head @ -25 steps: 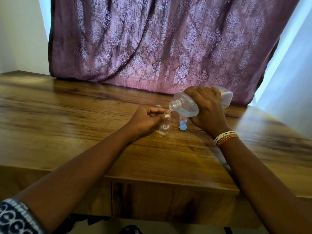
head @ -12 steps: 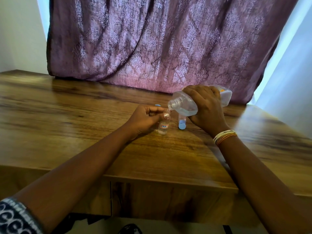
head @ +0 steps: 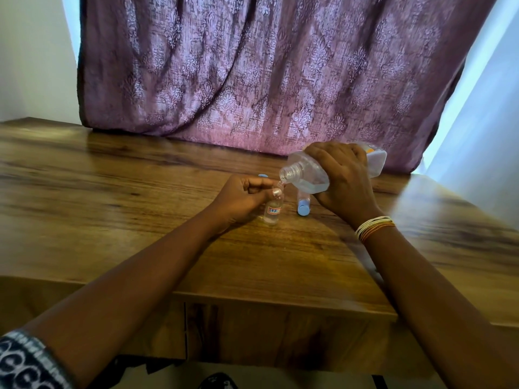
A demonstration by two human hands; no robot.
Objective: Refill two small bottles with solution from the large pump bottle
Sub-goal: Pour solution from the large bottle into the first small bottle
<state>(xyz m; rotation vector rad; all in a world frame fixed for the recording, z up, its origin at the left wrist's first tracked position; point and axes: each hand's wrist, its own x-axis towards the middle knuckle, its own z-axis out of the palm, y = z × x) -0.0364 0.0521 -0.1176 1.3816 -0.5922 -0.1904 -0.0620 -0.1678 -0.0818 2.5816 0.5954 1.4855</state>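
Note:
My left hand (head: 243, 196) grips a small clear bottle (head: 272, 211) with a red-edged label, standing upright on the wooden table (head: 140, 197). My right hand (head: 341, 183) holds the large clear bottle (head: 307, 175) tipped on its side, pump off, with its open threaded neck just above the small bottle's mouth. Clear liquid lies in the lower side of the large bottle. A second small bottle with a blue cap (head: 304, 206) lies on the table under the large bottle. A loose blue cap (head: 262, 176) shows just beyond my left hand.
A purple patterned curtain (head: 252, 80) hangs along the table's far edge. The table's front edge runs just below my forearms, with a drawer front beneath. Bangles (head: 375, 227) circle my right wrist.
Both hands and bottles hold nearly the same pose. The large bottle's neck has dipped slightly closer to the small bottle's mouth.

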